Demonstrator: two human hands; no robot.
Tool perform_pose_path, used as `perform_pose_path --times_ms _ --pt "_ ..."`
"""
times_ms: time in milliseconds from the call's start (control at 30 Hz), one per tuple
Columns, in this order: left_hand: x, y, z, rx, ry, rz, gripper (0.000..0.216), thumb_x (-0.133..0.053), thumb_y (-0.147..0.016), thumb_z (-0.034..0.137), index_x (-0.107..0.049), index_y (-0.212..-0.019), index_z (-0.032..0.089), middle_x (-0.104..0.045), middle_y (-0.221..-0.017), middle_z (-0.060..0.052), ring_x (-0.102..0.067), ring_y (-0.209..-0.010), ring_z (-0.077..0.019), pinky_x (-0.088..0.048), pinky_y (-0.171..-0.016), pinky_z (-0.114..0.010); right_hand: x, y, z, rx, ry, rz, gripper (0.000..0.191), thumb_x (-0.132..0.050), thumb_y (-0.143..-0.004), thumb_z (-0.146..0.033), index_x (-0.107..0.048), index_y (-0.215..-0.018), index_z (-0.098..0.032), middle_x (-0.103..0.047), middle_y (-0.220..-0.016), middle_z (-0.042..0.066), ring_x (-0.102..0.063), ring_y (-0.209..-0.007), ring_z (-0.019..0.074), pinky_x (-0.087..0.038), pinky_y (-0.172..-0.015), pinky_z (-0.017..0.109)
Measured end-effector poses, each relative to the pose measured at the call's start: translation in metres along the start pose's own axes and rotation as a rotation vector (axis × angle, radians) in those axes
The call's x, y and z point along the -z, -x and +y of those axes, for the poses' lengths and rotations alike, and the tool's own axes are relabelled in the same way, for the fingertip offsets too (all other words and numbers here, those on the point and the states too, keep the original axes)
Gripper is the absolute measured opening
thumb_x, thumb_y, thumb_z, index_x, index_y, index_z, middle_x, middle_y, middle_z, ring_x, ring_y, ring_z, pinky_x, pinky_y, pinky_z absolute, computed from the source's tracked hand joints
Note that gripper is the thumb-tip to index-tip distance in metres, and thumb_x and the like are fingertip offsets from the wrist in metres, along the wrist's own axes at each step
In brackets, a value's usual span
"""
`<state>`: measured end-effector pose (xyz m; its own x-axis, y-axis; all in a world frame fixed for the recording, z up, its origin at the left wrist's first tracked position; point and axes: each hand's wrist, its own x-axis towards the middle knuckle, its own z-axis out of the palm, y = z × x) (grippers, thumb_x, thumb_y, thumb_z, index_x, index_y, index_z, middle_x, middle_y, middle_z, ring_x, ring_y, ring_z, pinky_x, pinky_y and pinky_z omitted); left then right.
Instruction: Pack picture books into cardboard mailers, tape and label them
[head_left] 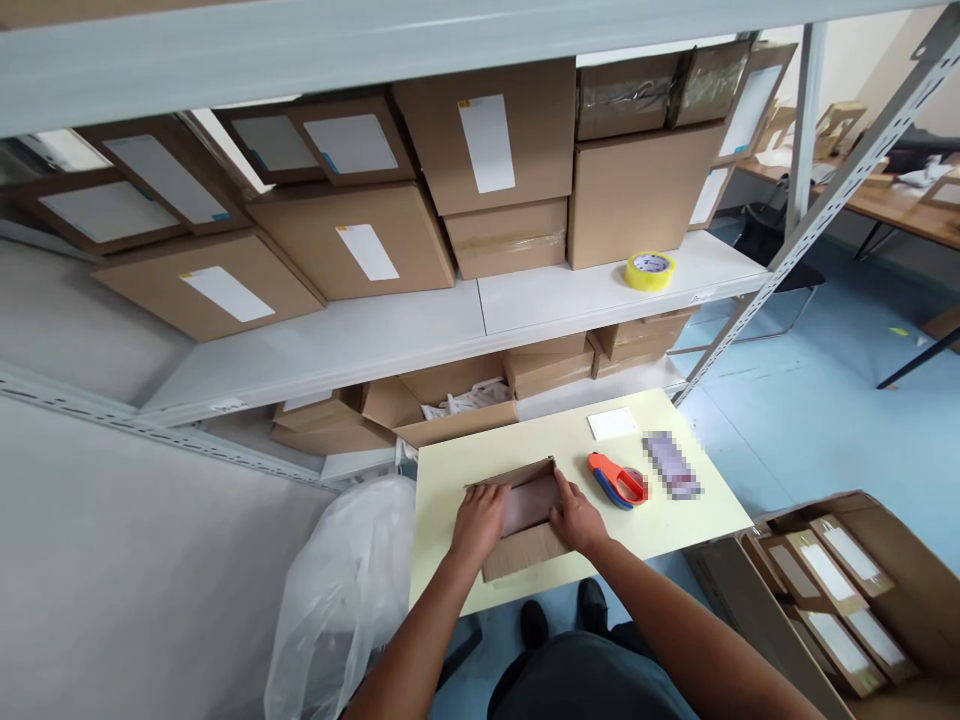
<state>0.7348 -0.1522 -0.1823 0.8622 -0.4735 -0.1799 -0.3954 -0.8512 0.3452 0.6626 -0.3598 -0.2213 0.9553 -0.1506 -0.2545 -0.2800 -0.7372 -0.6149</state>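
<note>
A small open cardboard box (525, 555) lies on the pale yellow table (442, 470), its near flap folded out toward me. Inside it shows a smooth brownish-grey surface (529, 503); what that is I cannot make out. My left hand (480, 520) grips the box's left end, fingers bent over the edge. At the opposite end, my right hand (579, 515) holds the right wall, thumb and fingers around its corner. Just right of that hand rests an orange and blue tape dispenser (619, 482).
A white card (612, 424) and a pixelated item (673, 465) lie on the table's right side. Shelves behind hold cardboard boxes (495, 140) and a yellow tape roll (650, 270). A plastic bag (345, 590) hangs at left; a large carton (720, 590) with labelled boxes stands at right.
</note>
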Motion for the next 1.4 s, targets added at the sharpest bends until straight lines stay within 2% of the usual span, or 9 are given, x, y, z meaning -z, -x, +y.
perform_pose_path --times_ms 67,167,233,433,633,900,1100,1233,1400 --pt "0.002 0.021 -0.01 0.013 0.025 0.168 0.043 -0.045 -0.09 0.014 -0.063 -0.128 0.025 -0.062 -0.134 -0.012 -0.051 -0.133 -0.0288 -0.035 -0.118 -0.047 0.0 0.0 0.001 -0.006 -0.007 0.004 0.078 -0.05 -0.09 -0.023 -0.02 -0.162 -0.026 -0.056 -0.143 0.013 -0.062 -0.119 0.0281 -0.052 -0.088 0.036" --pt "-0.01 0.048 -0.025 0.183 0.148 0.358 0.044 -0.046 -0.093 0.021 -0.055 -0.135 0.023 -0.059 -0.137 -0.013 -0.052 -0.133 -0.0274 -0.042 -0.114 -0.044 -0.004 0.0 0.004 0.008 -0.025 0.038 0.076 -0.05 -0.09 -0.022 -0.023 -0.161 -0.025 -0.056 -0.143 0.014 -0.063 -0.117 0.0276 -0.053 -0.091 0.037" --pt "-0.025 0.058 -0.028 0.227 0.272 0.347 0.044 -0.045 -0.095 0.026 -0.051 -0.138 0.021 -0.061 -0.134 -0.013 -0.057 -0.127 -0.026 -0.048 -0.109 -0.042 -0.009 0.0 0.008 0.072 -0.015 0.111 0.077 -0.05 -0.088 -0.018 -0.025 -0.161 -0.024 -0.053 -0.146 0.015 -0.059 -0.123 0.0285 -0.052 -0.098 0.04" --pt "-0.059 0.063 -0.015 0.067 0.322 0.209 0.044 -0.05 -0.096 0.031 -0.053 -0.139 0.024 -0.065 -0.133 -0.011 -0.058 -0.129 -0.0258 -0.046 -0.111 -0.046 -0.024 -0.001 0.017 0.347 0.002 0.298 0.074 -0.048 -0.086 -0.012 -0.031 -0.158 -0.021 -0.049 -0.149 0.017 -0.048 -0.137 0.0299 -0.045 -0.111 0.052" --pt "-0.056 0.074 -0.018 0.056 0.322 0.385 0.037 -0.039 -0.101 0.029 -0.064 -0.128 0.025 -0.059 -0.142 -0.009 -0.051 -0.137 -0.0229 -0.042 -0.117 -0.043 -0.018 0.001 0.025 0.351 0.018 0.201 0.057 -0.047 -0.091 -0.017 -0.047 -0.147 -0.012 -0.044 -0.156 0.019 -0.046 -0.141 0.0298 -0.043 -0.116 0.048" --pt "-0.05 0.065 -0.032 0.206 0.337 0.412 0.022 -0.05 -0.089 0.019 -0.067 -0.102 0.023 -0.062 -0.116 -0.009 -0.061 -0.118 -0.024 -0.051 -0.106 -0.041 -0.01 0.006 0.015 0.323 0.043 0.142 0.065 -0.047 -0.093 -0.018 -0.033 -0.157 -0.018 -0.045 -0.159 0.013 -0.047 -0.142 0.0267 -0.045 -0.114 0.046" --pt "-0.044 0.052 -0.029 0.335 0.433 0.394 0.044 -0.053 -0.085 0.016 -0.054 -0.129 0.023 -0.059 -0.123 -0.01 -0.068 -0.093 -0.0195 -0.057 -0.09 -0.038 0.004 0.013 0.002 0.253 0.14 0.055 0.036 -0.048 -0.097 -0.023 -0.062 -0.129 -0.018 -0.041 -0.162 0.011 -0.06 -0.126 0.0281 -0.049 -0.107 0.042" --pt "-0.038 0.038 -0.036 0.279 0.496 0.472 0.065 -0.056 -0.084 0.016 -0.041 -0.146 0.025 -0.049 -0.143 -0.012 -0.066 -0.106 -0.0194 -0.057 -0.093 -0.037 0.009 0.015 -0.001 0.228 0.148 0.019 0.035 -0.049 -0.096 -0.024 -0.061 -0.128 -0.018 -0.037 -0.164 0.011 -0.063 -0.119 0.0287 -0.05 -0.102 0.043" --pt "-0.039 0.03 -0.048 0.07 0.428 0.348 0.03 -0.056 -0.089 0.023 -0.068 -0.116 0.025 -0.056 -0.146 -0.008 -0.053 -0.136 -0.0251 -0.045 -0.114 -0.045 0.01 0.008 0.006 0.229 -0.044 -0.028 0.025 -0.058 -0.091 -0.027 -0.065 -0.115 -0.022 -0.044 -0.159 0.011 -0.068 -0.11 0.027 -0.052 -0.095 0.041"
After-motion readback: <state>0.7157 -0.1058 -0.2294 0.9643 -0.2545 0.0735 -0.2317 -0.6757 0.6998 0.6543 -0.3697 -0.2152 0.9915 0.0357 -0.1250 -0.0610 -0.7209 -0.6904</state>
